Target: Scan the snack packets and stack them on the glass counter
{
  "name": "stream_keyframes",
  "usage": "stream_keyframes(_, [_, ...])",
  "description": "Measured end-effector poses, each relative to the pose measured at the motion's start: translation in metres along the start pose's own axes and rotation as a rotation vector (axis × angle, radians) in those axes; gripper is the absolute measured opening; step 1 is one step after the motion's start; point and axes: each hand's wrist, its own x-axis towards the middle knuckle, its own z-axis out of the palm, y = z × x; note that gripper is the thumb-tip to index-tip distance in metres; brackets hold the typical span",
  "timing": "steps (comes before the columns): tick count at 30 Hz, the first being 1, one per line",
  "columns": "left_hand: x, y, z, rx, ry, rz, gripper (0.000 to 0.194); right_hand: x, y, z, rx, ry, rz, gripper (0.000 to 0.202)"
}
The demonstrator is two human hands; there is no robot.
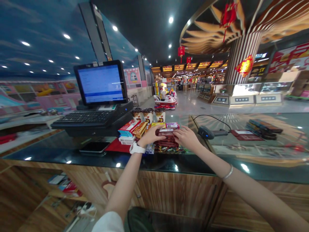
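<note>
A stack of dark red-brown snack packets lies on the glass counter, between my two hands. My left hand grips the left end of the top packet, its thumb along the near side. From the right, my right hand has its fingers curled on the other end of the same packet. Small shiny wrapped sweets lie just below the stack. Behind it are a purple packet and a yellow one. Golden packets and red-and-blue boxes are piled to the left of my left hand.
Three lidded cups stand behind the snacks. A monitor with a keyboard is on the left, a phone in front. To the right lie a corded barcode scanner, a flat red packet and dark packets.
</note>
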Motion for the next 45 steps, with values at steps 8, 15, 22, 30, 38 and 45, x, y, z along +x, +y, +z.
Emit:
stream_keyframes(8, [-0.050,0.043,0.034,0.435,0.358,-0.100,0.032,-0.006,-0.008,0.001,0.076,-0.024,0.112,0.027])
stream_keyframes(15, [-0.072,0.058,0.058,0.566,0.284,-0.212,0.060,-0.029,-0.032,-0.014,0.138,-0.164,0.223,0.054])
stream_keyframes(22, [-0.067,0.054,0.054,0.571,0.205,-0.274,0.060,-0.041,-0.052,0.003,0.227,-0.182,0.366,0.072])
stream_keyframes(30, [-0.060,0.046,0.052,0.488,0.189,-0.304,0.057,-0.035,-0.052,0.012,0.302,-0.180,0.424,0.073])
stream_keyframes(38, [-0.060,0.043,0.059,0.451,0.232,-0.264,0.061,-0.038,-0.050,0.022,0.429,-0.090,0.433,0.076])
stream_keyframes(45, [-0.065,0.044,0.063,0.519,0.241,-0.205,0.066,-0.040,-0.054,0.021,0.583,-0.084,0.524,0.081])
